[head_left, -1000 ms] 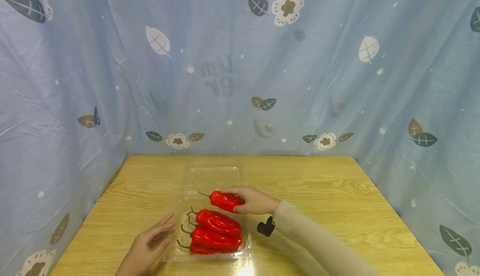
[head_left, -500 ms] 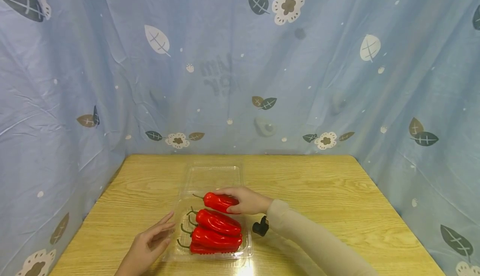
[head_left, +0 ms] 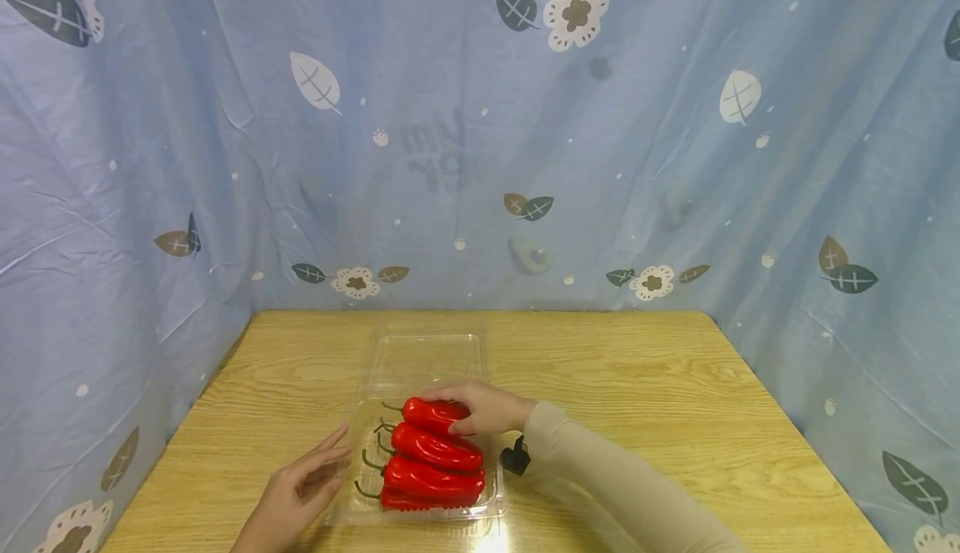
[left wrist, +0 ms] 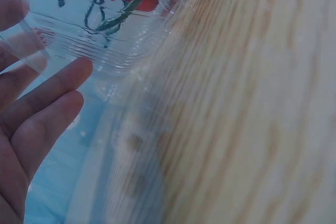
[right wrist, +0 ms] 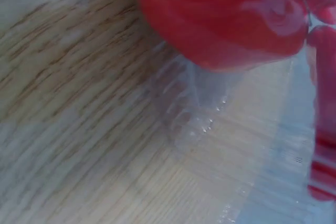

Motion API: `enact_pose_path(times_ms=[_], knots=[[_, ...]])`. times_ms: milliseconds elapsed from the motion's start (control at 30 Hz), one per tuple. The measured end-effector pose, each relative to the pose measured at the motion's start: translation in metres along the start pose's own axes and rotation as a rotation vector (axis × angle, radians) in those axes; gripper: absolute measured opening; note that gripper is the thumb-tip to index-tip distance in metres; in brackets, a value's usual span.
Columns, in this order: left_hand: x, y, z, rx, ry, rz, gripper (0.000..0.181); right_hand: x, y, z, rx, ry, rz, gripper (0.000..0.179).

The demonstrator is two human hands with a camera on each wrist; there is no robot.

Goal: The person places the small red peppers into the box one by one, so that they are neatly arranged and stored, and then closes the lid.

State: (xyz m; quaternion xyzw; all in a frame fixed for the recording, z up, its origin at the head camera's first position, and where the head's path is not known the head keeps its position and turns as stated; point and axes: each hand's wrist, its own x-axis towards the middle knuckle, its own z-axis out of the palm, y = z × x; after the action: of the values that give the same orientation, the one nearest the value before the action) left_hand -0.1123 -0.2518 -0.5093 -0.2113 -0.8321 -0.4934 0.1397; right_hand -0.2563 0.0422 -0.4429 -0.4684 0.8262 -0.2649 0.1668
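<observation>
Bare room is left on the wooden table [head_left: 675,386] from 12 to 3 o'clock of the clear tray [head_left: 360,419], whose lid lies open behind. The top red pepper [head_left: 431,412], gripped by the right hand [head_left: 487,407], has been lowered onto the stacked peppers [head_left: 431,474]. The left hand [head_left: 296,486] is held wide beside the tray's 9 o'clock edge.

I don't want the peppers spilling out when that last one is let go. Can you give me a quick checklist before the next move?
1. Right hand grips the top red pepper: ok.
2. Pepper over the clear clamshell tray: ok.
3. Pepper fully settled on the stack: cannot tell.
4. Left hand beside the tray's left wall, fingers straight: ok.
5. Lid lying open behind: ok.
</observation>
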Motion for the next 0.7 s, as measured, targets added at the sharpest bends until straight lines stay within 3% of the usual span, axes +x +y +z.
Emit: enact_pose_path(times_ms=[700], knots=[[-0.0001,-0.0003,0.0006,0.0,0.012,0.011,0.034,-0.0014,0.0029,0.0073,0.052,0.055,-0.016,0.059]])
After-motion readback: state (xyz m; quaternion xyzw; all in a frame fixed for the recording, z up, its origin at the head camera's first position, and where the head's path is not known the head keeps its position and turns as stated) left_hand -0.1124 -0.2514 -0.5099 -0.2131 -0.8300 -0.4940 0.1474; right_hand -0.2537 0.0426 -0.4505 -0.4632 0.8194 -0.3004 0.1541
